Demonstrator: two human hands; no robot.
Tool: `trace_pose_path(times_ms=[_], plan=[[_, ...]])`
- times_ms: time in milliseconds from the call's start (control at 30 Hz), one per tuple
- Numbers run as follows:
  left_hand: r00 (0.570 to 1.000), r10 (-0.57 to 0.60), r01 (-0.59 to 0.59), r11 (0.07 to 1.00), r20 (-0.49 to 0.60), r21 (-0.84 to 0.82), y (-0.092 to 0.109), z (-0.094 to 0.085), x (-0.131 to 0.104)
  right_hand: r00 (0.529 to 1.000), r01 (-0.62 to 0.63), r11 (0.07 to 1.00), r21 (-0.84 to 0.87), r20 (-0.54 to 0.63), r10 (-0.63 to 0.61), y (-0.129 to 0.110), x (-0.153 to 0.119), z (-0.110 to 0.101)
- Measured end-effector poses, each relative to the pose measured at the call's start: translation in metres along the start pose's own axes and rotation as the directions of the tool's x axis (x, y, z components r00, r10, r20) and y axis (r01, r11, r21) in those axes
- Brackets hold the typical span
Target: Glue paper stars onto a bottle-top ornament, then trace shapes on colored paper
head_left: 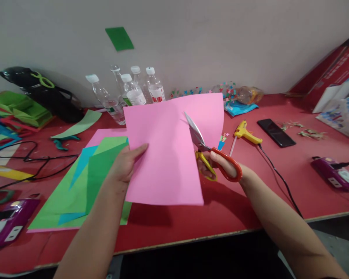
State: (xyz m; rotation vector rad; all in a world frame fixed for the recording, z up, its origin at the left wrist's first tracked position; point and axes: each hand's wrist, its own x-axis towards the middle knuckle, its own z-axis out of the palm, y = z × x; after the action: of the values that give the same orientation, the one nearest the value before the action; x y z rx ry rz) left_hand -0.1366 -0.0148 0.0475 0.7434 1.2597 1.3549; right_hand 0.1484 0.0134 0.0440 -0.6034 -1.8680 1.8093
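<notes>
A large sheet of pink paper is held up over the table by my left hand, thumb in front and the other fingers hidden behind the sheet. A slit runs up from its lower edge on the right side. In my right hand is a pair of scissors with one red and one yellow handle loop. The blades lie at the upper end of the slit, one in front of the paper. Under my left forearm rests a stack of green, blue and pink sheets.
Several plastic bottles stand by the wall. To the right are a yellow glue gun, a black phone and a purple power strip. Cables, a black bag and another purple power strip are on the left.
</notes>
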Motion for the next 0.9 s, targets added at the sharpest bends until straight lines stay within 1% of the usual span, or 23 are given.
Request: trace_pose_path(times_ms=[67,133,200,267,333,400,500,567,633,733,800,900], plan=[[1.000,-0.028,0.027,0.998,0.006,0.057,0.002,-0.010,0.000,0.999,-0.013,1.000,-0.025,0.037,0.014,-0.002,-0.002,-0.003],[0.999,-0.035,0.036,0.992,-0.007,0.118,0.003,-0.016,0.002,0.999,-0.048,0.996,-0.073,0.014,0.049,-0.002,-0.001,-0.002],[0.998,0.036,-0.027,0.982,-0.042,0.185,-0.001,-0.018,0.004,0.995,-0.080,0.993,-0.085,-0.074,0.074,0.000,0.002,0.002],[0.984,0.163,-0.136,0.946,-0.068,0.295,-0.006,-0.016,0.004,0.977,-0.114,0.991,-0.075,-0.187,0.098,0.004,0.006,0.008],[0.965,0.256,-0.209,0.881,-0.056,0.425,-0.011,-0.012,0.003,0.946,-0.169,0.982,-0.085,-0.295,0.137,0.009,0.010,0.014],[0.959,0.283,-0.231,0.827,-0.024,0.512,-0.015,-0.008,0.000,0.901,-0.239,0.965,-0.110,-0.396,0.178,0.013,0.012,0.018],[0.959,0.280,-0.251,0.802,0.029,0.541,-0.016,-0.004,-0.007,0.831,-0.281,0.949,-0.142,-0.531,0.167,0.014,0.013,0.021],[0.960,0.278,-0.254,0.803,0.039,0.540,-0.015,-0.001,-0.012,0.803,-0.267,0.950,-0.161,-0.582,0.127,0.013,0.013,0.025],[0.964,0.265,-0.233,0.811,0.017,0.537,-0.014,-0.001,-0.017,0.796,-0.250,0.955,-0.157,-0.595,0.111,0.011,0.013,0.030],[0.974,0.224,-0.183,0.843,-0.022,0.506,-0.015,-0.003,-0.025,0.803,-0.262,0.960,-0.103,-0.575,0.158,0.010,0.013,0.038],[0.980,0.196,-0.158,0.861,-0.029,0.483,-0.018,-0.008,-0.031,0.806,-0.269,0.960,-0.073,-0.562,0.183,0.010,0.014,0.043],[0.988,0.150,-0.118,0.868,-0.028,0.483,-0.025,-0.019,-0.040,0.838,-0.203,0.978,-0.047,-0.525,0.149,0.011,0.017,0.046]])
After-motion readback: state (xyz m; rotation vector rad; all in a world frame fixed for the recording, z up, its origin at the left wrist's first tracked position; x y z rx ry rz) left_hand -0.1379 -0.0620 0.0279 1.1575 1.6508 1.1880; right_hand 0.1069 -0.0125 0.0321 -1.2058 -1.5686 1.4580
